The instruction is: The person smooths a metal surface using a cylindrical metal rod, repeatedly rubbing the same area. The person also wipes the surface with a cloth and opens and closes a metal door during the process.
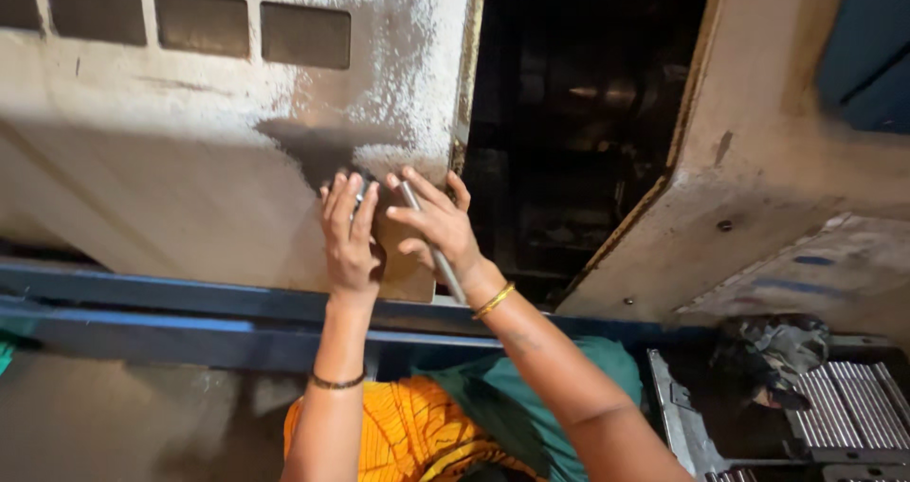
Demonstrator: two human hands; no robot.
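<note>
left hand (349,240) flat against worn beige machine door (190,160), fingers together over dark round knob (353,181), grip on it unclear. right hand (438,224) fingers half spread, metal rod (431,245) pinned under palm, pressed at door edge. dark machine opening (578,112) just right. blue rail (171,316) below. tray of steel rods (848,406) and crumpled rag (773,349) lower right.

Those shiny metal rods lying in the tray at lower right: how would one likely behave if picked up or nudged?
The metal rods look like solid, polished steel, so one is probably stiff and heavy for its size. Being round and smooth, it would likely roll if nudged on a flat surface and could feel slippery. The tray seems to keep them in a row.
</note>
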